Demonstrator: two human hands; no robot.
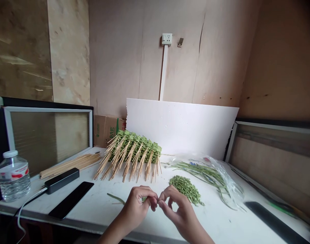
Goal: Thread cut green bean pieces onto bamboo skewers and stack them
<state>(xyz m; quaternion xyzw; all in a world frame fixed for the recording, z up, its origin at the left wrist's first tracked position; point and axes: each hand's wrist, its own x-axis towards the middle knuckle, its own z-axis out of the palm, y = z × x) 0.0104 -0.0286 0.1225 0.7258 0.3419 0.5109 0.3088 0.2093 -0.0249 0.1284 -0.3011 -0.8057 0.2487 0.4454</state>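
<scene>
My left hand [141, 200] and my right hand [175, 204] meet over the front of the white table, thumb and fingertips pinched together. A bit of green stem shows inside the curled fingers of my left hand. Whatever lies between my right fingertips is too small to make out. Just behind my right hand is a heap of short-cut green stems [186, 189]. One loose green stem [115, 198] lies left of my left hand. Farther back rise stacked skewers of green stem pieces [139, 144], their bare stick ends [129, 162] pointing towards me.
Long green stalks [203, 173] lie in a clear plastic bag [231, 183] at right. Leftward are bare bamboo sticks [71, 163], a black box with a cable [63, 179], a phone-like black slab [72, 200] and a water bottle [13, 176]. A white board [182, 127] stands behind.
</scene>
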